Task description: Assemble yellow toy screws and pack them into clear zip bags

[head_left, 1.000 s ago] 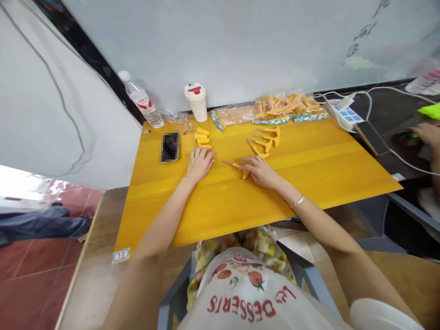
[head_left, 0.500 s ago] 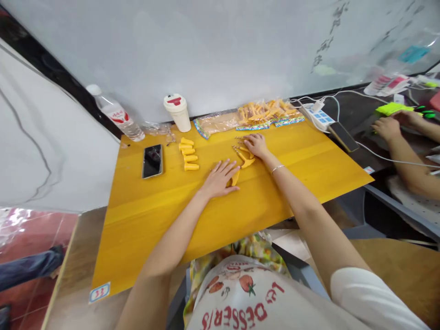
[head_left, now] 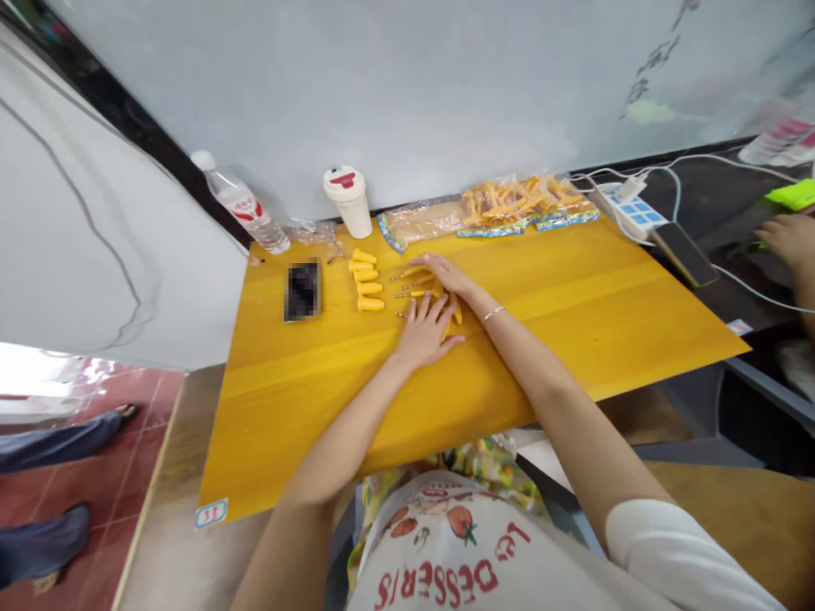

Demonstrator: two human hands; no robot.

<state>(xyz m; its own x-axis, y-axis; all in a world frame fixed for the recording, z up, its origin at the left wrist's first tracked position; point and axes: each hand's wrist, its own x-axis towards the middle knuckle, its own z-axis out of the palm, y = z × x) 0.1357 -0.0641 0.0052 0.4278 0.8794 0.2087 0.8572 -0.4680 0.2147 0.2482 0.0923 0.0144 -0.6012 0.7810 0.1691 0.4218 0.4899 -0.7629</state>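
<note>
My left hand (head_left: pixel 428 329) lies flat with fingers spread on the yellow table (head_left: pixel 573 297), covering the handles of several small orange-handled screw tools (head_left: pixel 407 287). My right hand (head_left: pixel 447 274) rests just behind it, fingers stretched over the same tools, whose metal tips stick out to the left. A short column of orange caps (head_left: pixel 366 278) lies to the left of both hands. Neither hand grips anything.
A phone (head_left: pixel 302 289) lies left of the caps. At the table's back edge stand a water bottle (head_left: pixel 245 206), a white cup (head_left: pixel 348 200) and plastic bags of orange parts (head_left: pixel 503 207). A power strip (head_left: pixel 630 208) and another person's hand (head_left: pixel 789 238) are at the right.
My right hand slid the orange tools from the back right toward the left, beside the caps. My left hand moved right, off the caps and onto the tools. The camera view shifted.
</note>
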